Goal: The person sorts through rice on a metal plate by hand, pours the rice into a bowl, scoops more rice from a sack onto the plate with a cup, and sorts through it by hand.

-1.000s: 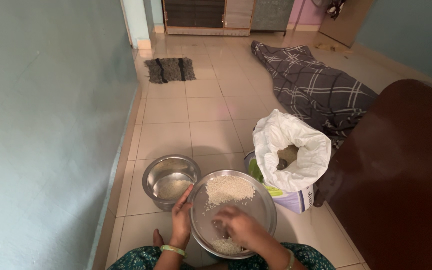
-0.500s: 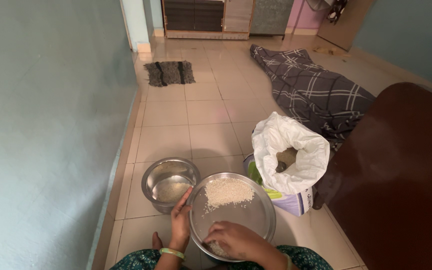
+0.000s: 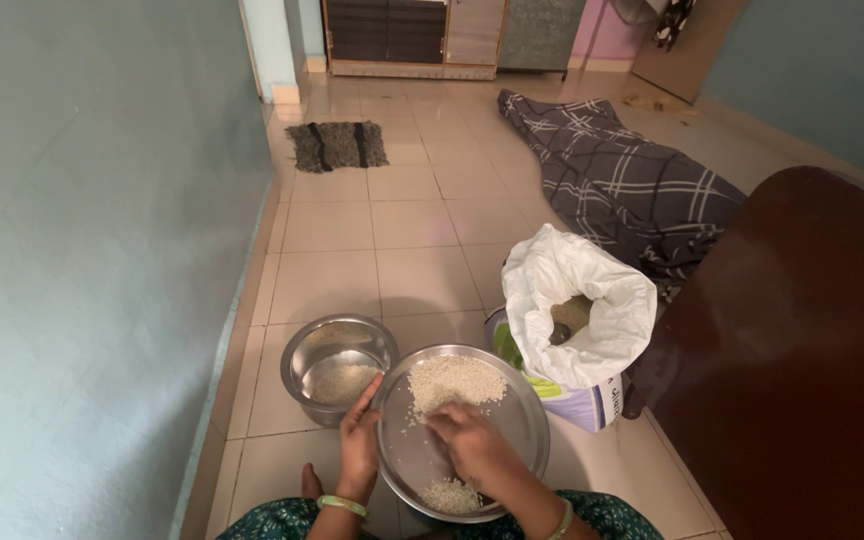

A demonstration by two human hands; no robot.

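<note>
Left hand (image 3: 360, 440) grips the steel plate (image 3: 522, 425) rim on the floor beside the steel pot (image 3: 339, 365), right hand (image 3: 472, 447) fingers spread on rice between far pile (image 3: 455, 382) and near pile (image 3: 449, 494); best: thin, slow sweeps, plate level.

1. At the bottom centre of the frame, the left hand (image 3: 360, 440) grips the left rim of a round steel plate (image 3: 522, 420).
2. The right hand (image 3: 472, 450) rests flat in the plate, fingers toward a rice heap (image 3: 455, 380) in its upper part.
3. A smaller rice pile (image 3: 449, 494) lies by the near rim.
4. A steel pot (image 3: 338, 364) sits just left of the plate; an open white sack (image 3: 577, 300) stands to the right.
</note>
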